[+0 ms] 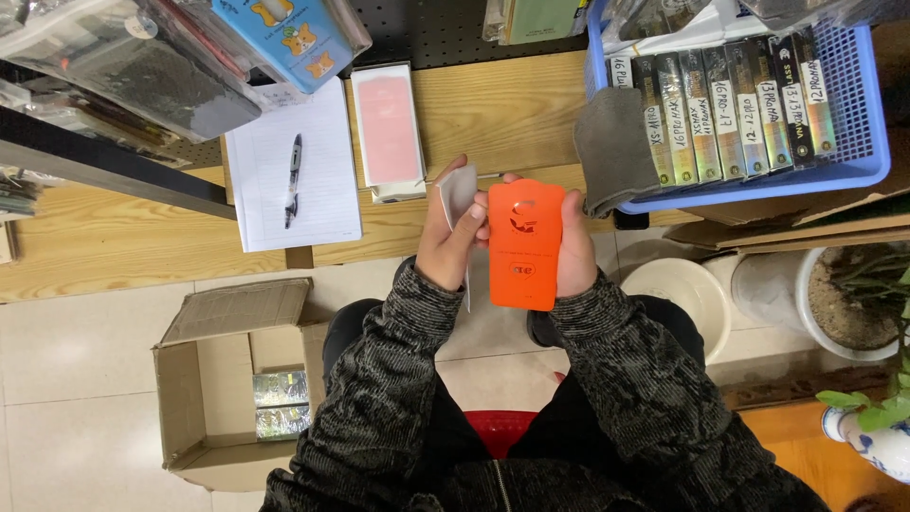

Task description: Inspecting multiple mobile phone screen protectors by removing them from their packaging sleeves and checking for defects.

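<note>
**Orange packet out, pale sleeve held aside**

Beyond both hands runs the wooden bench [502, 114], a blue basket [867, 142] of boxed packs off past the right hand [576, 248]. That hand grips the orange packet [525, 245] upright by its edge. The left hand [453, 237] pinches a pale sleeve [460, 190] just beside it. Packet looks unopened; unwrapping seems left. Both forearms are raised, elbows tucked.
</note>
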